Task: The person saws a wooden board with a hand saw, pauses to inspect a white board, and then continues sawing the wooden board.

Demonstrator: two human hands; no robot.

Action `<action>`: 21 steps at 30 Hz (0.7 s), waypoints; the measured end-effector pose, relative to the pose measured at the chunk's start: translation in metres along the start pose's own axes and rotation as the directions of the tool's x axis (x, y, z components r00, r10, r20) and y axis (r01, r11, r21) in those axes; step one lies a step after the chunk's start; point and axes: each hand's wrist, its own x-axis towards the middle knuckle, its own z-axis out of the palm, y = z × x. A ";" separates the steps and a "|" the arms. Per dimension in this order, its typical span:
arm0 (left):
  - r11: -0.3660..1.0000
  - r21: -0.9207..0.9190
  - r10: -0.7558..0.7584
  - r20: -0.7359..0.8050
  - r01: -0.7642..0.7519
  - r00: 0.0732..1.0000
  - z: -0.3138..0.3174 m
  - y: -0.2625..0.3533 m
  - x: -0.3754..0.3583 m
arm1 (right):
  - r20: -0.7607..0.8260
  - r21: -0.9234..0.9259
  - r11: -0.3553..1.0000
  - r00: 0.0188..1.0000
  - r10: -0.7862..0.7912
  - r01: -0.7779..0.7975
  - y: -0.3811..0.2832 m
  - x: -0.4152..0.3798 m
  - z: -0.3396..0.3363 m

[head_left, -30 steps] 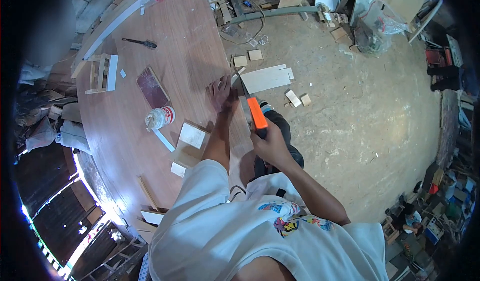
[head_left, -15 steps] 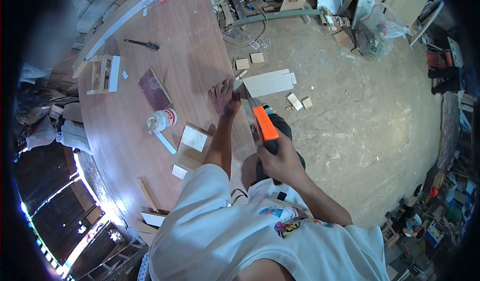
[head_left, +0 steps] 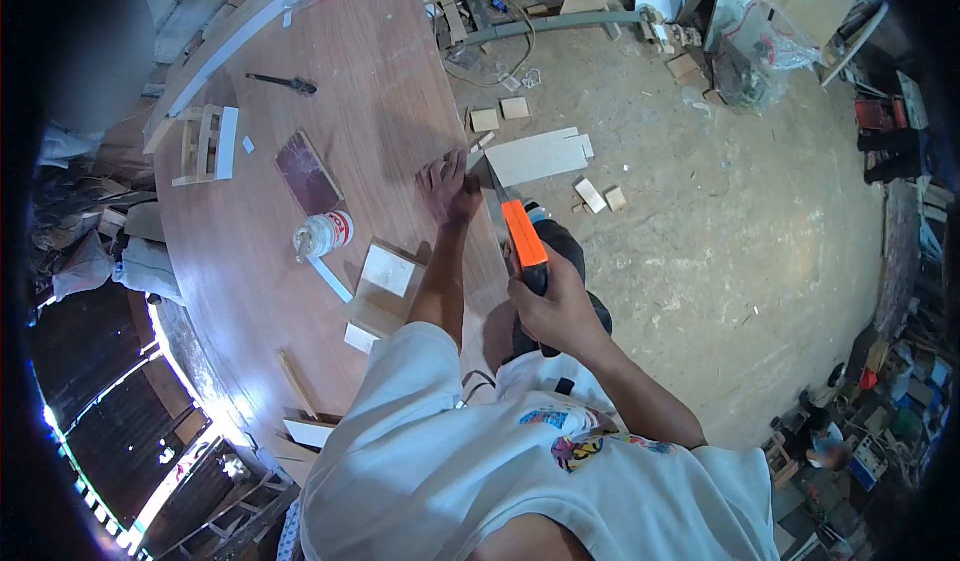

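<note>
My right hand [head_left: 560, 306] is wrapped round the handle of a hand saw [head_left: 524, 231] with an orange and black grip. Its thin blade points away from me, along the right edge of the wooden table [head_left: 370, 121]. At that edge my left hand [head_left: 448, 189] lies palm down with its fingers apart. A small light piece of wood [head_left: 476, 154] pokes out just past its fingertips; how much of it lies under the palm is hidden. Where the blade meets wood I cannot make out.
On the table are a white jar [head_left: 325, 235], a dark red board [head_left: 308, 173], a wooden block assembly [head_left: 385, 286] and a black tool [head_left: 282, 83]. A pale notched board [head_left: 540, 157] and several offcuts [head_left: 590, 195] lie on the floor. Another person [head_left: 825, 446] sits far right.
The saw and my right hand have shifted slightly forward and to the left, along the table edge. My left hand stays in nearly the same place.
</note>
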 end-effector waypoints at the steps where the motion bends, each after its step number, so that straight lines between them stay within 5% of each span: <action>1: 0.996 0.083 -0.016 0.035 0.013 0.999 -0.004 0.004 0.004 | -0.004 -0.071 0.997 1.000 0.016 -0.016 0.011 0.003 -0.003; 10: 0.996 0.086 -0.035 0.057 0.030 0.998 0.000 0.002 0.004 | 0.040 0.028 0.996 0.996 0.080 -0.081 -0.038 -0.038 -0.012; 16: 0.996 0.091 -0.023 0.056 0.018 0.998 -0.009 0.006 0.009 | -0.023 -0.134 0.987 0.996 -0.088 0.084 0.045 0.027 -0.003; 21: 0.998 0.061 0.004 0.024 -0.005 1.000 0.002 -0.001 0.006 | -0.035 -0.144 0.965 0.973 -0.226 0.219 0.023 0.019 0.003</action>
